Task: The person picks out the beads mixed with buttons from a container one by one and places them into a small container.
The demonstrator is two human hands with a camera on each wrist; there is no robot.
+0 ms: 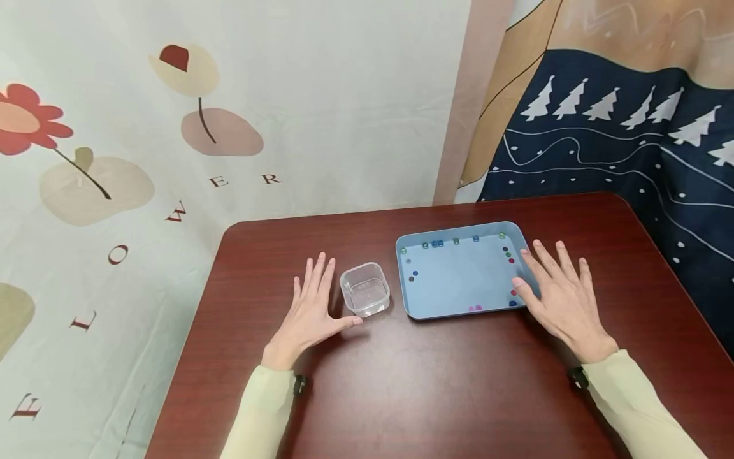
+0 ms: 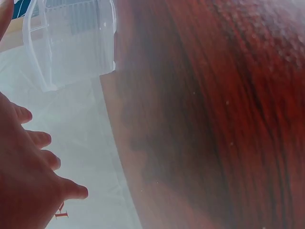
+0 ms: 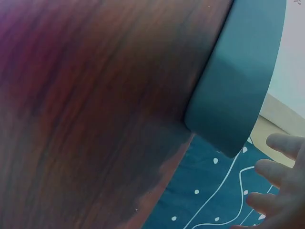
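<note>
Hands: our left hand [image 1: 306, 319], palm turned down, has its fingers extended and its thumb spread away from them; it grips nothing. The thumb tip lies at the near corner of a small, clear plastic square container with rounded corners [image 1: 366, 290]; whether the two touch, we cannot tell. Our right hand [image 1: 564, 303] is likewise spread, finger and thumb apart, holding nothing. Its thumb and forefinger overlap the right end of a shallow, light blue rectangular tray [image 1: 453, 274] in the head view; contact with the rim is not resolvable.

Positions: the container stands upright on the dark red-brown wood-grain table [image 1: 430, 389], between our left hand and the tray, just beside the tray's left end. Small round beads in blue, green, red, pink and brown [image 1: 438, 243] lie in the tray, mostly along its walls.

Reasoning: we judge that the raised rim serves to stop the beads rolling onto the table, and that their lying near the walls fits loose pieces that roll until checked. The container sits close to the tray, probably so that both are within easy reach. With each hand beside one vessel, we take the spread fingers as a posture of readiness or rest, not of holding.
</note>
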